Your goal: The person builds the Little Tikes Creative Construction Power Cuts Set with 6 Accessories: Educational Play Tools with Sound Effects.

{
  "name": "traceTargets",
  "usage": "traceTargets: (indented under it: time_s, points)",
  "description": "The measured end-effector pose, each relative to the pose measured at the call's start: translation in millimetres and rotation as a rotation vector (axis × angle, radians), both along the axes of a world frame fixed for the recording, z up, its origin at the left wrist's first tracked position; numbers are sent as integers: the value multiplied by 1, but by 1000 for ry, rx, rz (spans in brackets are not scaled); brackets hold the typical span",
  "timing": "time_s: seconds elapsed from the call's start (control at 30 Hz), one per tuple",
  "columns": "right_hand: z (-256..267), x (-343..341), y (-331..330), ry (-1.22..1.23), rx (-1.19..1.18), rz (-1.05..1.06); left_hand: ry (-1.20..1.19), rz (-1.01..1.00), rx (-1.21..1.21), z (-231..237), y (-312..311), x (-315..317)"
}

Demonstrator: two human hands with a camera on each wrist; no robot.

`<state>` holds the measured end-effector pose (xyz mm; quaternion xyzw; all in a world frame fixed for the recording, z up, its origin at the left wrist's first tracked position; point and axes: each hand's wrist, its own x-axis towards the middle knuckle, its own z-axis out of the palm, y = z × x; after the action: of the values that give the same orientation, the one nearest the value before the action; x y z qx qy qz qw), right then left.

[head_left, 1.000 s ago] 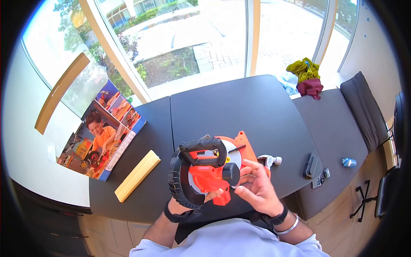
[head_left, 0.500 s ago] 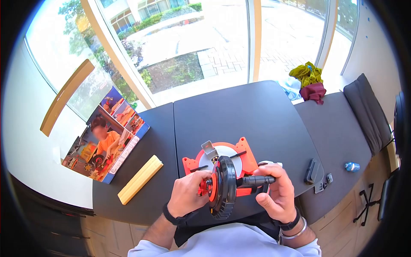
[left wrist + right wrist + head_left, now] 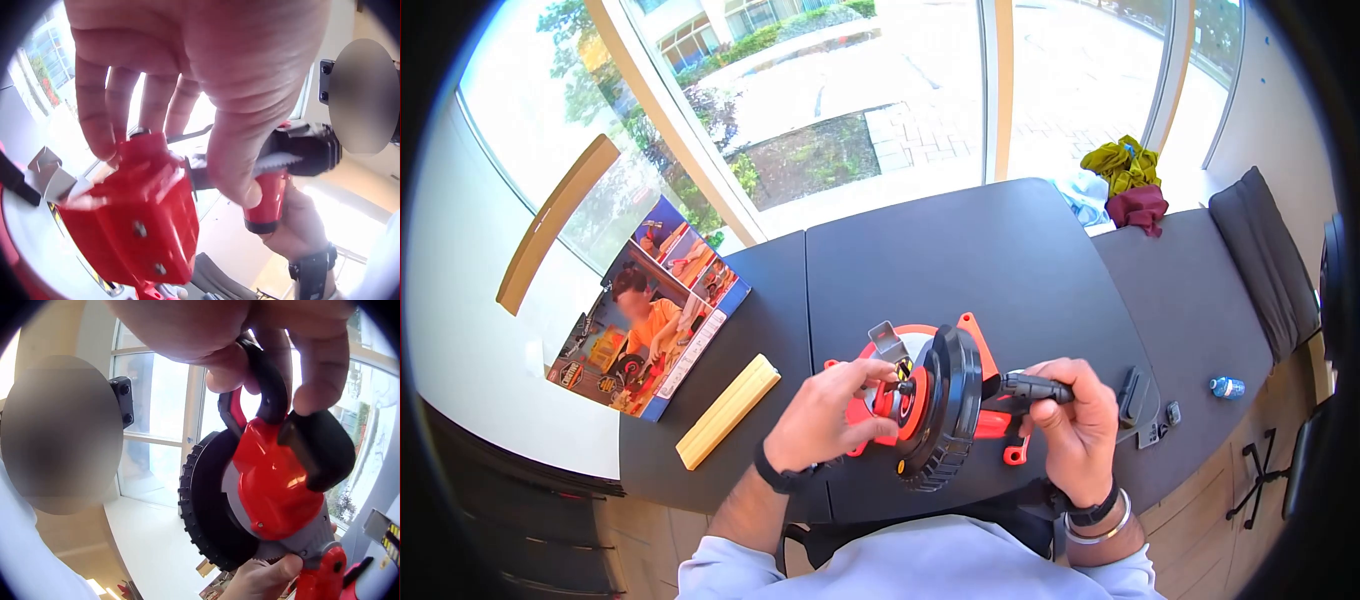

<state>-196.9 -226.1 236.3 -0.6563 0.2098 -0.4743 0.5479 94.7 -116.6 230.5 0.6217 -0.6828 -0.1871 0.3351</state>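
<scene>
A red and black toy saw with a round toothed black guard (image 3: pixel 948 405) is tilted over its red base (image 3: pixel 982 350) near the table's front edge. My right hand (image 3: pixel 1082 430) grips its black handle (image 3: pixel 1030 388); the right wrist view shows the fingers (image 3: pixel 322 369) curled around it, above the red housing (image 3: pixel 275 487). On the saw's left side, my left hand (image 3: pixel 812 418) has its thumb and fingers around the red and black joint. In the left wrist view the left thumb (image 3: pixel 234 156) lies by the grey toothed blade, beside a red block (image 3: pixel 134 219).
A wooden block (image 3: pixel 728 410) lies left of the saw, with a picture box (image 3: pixel 645 315) beyond it. Right of the saw are a black object (image 3: pixel 1133 395) and small items. Farther right, a bottle (image 3: pixel 1227 387) lies on a dark bench (image 3: pixel 1180 290), with cloths (image 3: pixel 1125 165) behind.
The saw's upper part has turned, so its handle points right. My right hand has taken hold of that handle and shifted right. My left hand has come into view on the saw's left side.
</scene>
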Motion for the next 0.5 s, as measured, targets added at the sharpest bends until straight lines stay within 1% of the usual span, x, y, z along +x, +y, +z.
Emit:
traceTargets:
  time_s: [0.03, 0.1, 0.13, 0.2, 0.23, 0.27, 0.3, 0.37, 0.4, 0.43, 0.5]
  points:
    - [5, 1, -2, -7, -21, -36, -2, -1, 2, 3, -4, 3]
    - [7, 3, -5, -37, -40, -59, 18, -35, 119, 5, -11, 9]
    - [9, 3, -6, -32, -78, -59, 85, -56, 114, 0, -13, 13]
    - [10, 5, -10, -25, -103, -66, 78, -100, 86, -1, -18, 15]
    - [9, 8, -14, -13, -236, -55, 74, -135, 50, -1, -22, 15]
    - [9, 10, -17, -1, -372, -40, 17, -140, 69, 6, -25, 14]
    - [12, 13, -17, 1, -367, -41, 19, -142, 74, 5, -29, 14]
    - [21, 20, -16, 38, -450, -54, -45, -54, -63, 1, -38, 17]
    - [22, 21, -17, 83, -440, -15, -63, -26, -130, -2, -44, 19]
    - [22, 26, -19, 82, -438, -18, -64, -30, -128, -4, -50, 24]
    - [18, 41, -27, 79, -558, 16, -12, 40, -211, -14, -63, 34]
